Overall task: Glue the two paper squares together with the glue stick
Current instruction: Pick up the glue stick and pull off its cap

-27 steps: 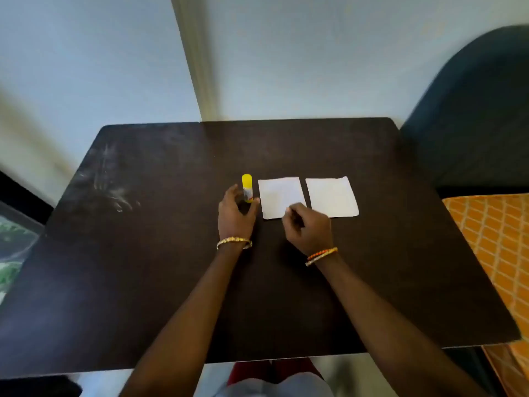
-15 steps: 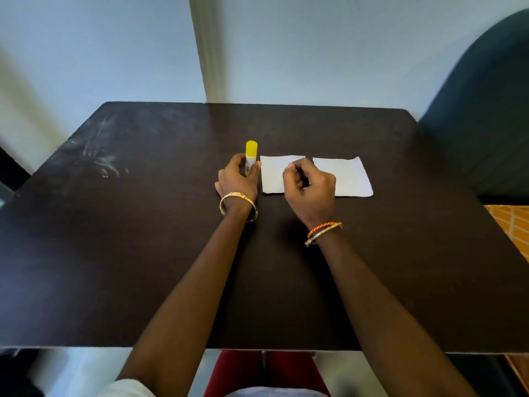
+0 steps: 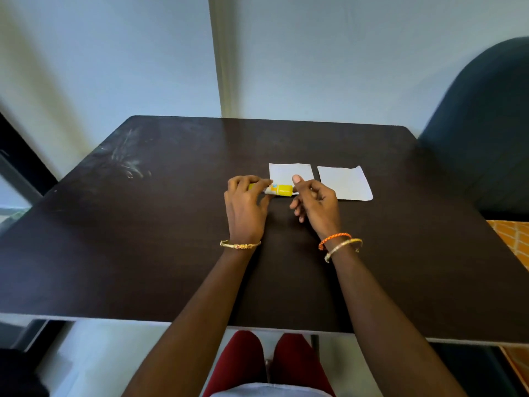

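Glue stick lies horizontal, just above the counter, at the near-left corner of the left paper square, yellow cap pointing right. Left hand grips the barrel, fingers curled over the top and thumb under. Right hand is right beside the cap end, thumb up and touching or nearly touching the cap, fingers loosely curled and holding nothing. Hands are close together, only the stick between them. Cap looks on, so no glue down yet.

Right paper square sits flat just right of the first, narrow gap between, far-right corner slightly lifted. Neither square is touched by a hand.

Step in hand, my read: uncapping. To do it well:
- keep the left grip on the barrel, not the twist base, so the stick doesn't turn out
- right thumb and forefinger pinch the cap, pull straight along the axis
- park the cap on the counter away from the paper
- pin one square before swiping; light paper will probably slide or crease

Pose: both forearms reach in from the near edge, converging at the stick. Left wrist is palm-down, right wrist rolled with the thumb on top.
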